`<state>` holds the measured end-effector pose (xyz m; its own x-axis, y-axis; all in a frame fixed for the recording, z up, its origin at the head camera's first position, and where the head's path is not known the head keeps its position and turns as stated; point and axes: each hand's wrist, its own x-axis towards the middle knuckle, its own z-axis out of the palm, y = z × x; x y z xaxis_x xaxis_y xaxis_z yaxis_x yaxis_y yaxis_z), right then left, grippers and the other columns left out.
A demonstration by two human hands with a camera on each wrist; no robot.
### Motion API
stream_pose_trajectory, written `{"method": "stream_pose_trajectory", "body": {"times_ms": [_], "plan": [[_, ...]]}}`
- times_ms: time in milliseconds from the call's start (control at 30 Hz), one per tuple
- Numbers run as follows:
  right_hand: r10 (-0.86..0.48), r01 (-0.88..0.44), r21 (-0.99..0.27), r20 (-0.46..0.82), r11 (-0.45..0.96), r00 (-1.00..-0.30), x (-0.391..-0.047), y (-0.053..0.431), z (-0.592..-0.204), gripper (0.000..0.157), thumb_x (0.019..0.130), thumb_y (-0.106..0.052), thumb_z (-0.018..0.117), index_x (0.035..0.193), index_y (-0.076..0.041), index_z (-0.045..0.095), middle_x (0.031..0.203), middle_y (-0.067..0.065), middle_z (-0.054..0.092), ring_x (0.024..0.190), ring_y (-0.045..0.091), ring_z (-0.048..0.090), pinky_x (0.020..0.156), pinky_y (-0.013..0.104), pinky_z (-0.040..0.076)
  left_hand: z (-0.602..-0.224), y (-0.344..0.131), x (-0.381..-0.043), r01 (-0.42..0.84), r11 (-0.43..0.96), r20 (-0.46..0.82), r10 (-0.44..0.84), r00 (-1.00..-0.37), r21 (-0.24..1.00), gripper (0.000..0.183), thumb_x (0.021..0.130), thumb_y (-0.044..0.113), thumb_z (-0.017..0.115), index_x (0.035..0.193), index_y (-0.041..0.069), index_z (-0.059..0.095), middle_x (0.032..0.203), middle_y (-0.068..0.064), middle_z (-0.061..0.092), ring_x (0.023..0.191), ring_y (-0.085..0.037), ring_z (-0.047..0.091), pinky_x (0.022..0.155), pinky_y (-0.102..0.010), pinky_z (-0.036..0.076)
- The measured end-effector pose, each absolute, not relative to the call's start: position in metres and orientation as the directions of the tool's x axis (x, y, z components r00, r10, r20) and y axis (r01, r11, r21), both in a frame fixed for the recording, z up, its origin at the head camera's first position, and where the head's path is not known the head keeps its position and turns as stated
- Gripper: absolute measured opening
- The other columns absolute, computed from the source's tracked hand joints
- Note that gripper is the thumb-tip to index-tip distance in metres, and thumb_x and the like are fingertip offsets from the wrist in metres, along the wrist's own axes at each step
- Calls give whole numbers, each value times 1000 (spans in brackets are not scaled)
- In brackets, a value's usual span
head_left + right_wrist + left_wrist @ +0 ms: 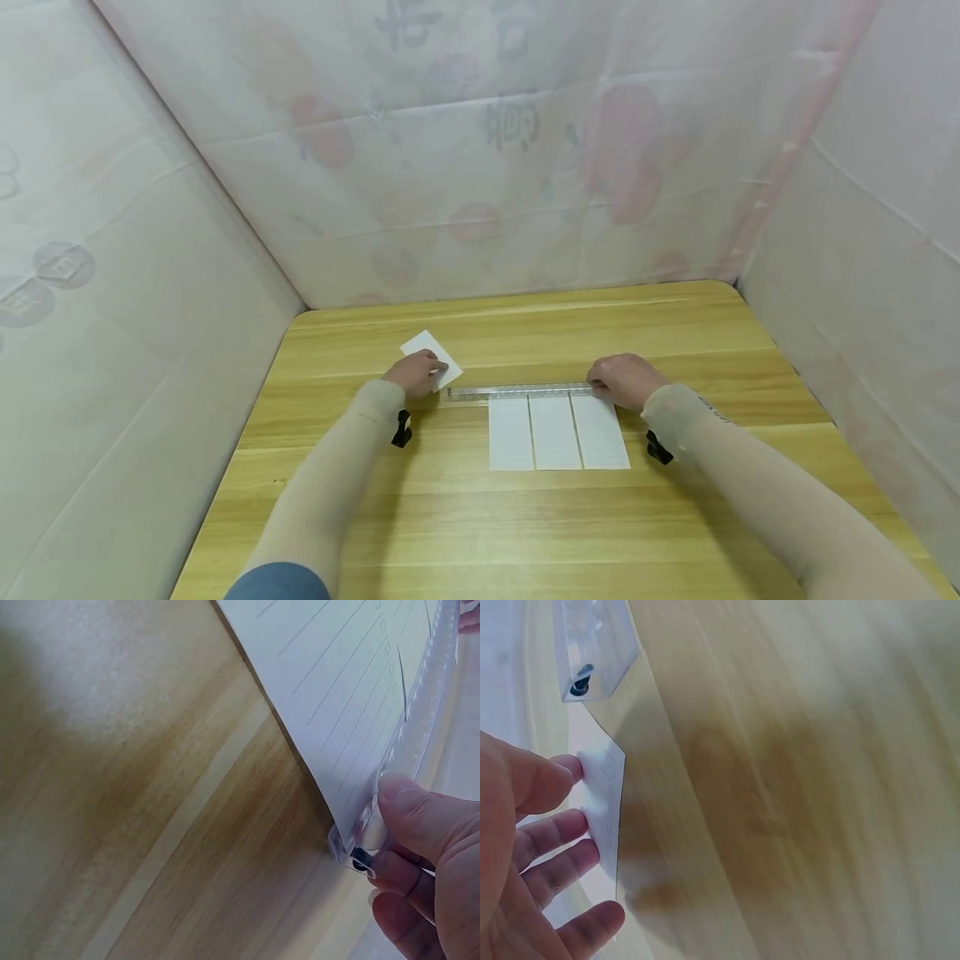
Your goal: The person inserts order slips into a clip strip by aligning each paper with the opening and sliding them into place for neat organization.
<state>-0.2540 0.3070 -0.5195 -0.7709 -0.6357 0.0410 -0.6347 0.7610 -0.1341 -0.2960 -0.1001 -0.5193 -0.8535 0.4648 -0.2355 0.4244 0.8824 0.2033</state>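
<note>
A clear plastic binding strip (517,391) with a toothed edge lies across the table, along the top edge of several lined paper sheets (553,433) set side by side. My right hand (624,381) pinches the strip's right end (397,761), thumb above and fingers below, beside a small black catch (362,859). A separate lined sheet (425,342) lies slanted beyond the strip's left end. Over it, my left hand (413,372) rests its fingertips on the paper (604,787), fingers spread. The strip's left end (596,645) stands close to that hand.
The wooden table (480,542) has rounded far corners. Pale printed cloth walls (480,167) rise behind it and on both sides. Black wrist mounts (402,429) hang under both wrists.
</note>
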Motion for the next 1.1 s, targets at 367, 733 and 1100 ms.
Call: {"method": "stream_pose_trajectory", "body": {"times_ms": [367,733,1100], "plan": [[-631,-631,-123,46,766,-775,-258,310,-522,21,83,-10,75,71,-19,60,74,-10,56,62,8,40,59,29,35,-525,-118,-285,397,890,-235,444,-864,224,36,100,19,48,134,14,59,140,-13,47,126,-31,47,102,-45,39],[-624,-625,-117,52,772,-780,-260,311,-522,22,82,-7,75,70,-18,60,71,-11,53,61,8,38,59,30,34,-526,-132,-267,395,888,-206,442,-873,234,36,99,18,51,134,13,58,139,-14,48,124,-32,49,102,-46,40],[-621,-623,-119,53,773,-782,-260,312,-527,26,82,-5,73,67,-18,57,70,-11,52,60,8,37,58,30,33,-540,-136,-274,385,848,-126,454,-882,363,31,98,16,51,124,9,66,130,-13,54,118,-32,52,98,-47,43]]}}
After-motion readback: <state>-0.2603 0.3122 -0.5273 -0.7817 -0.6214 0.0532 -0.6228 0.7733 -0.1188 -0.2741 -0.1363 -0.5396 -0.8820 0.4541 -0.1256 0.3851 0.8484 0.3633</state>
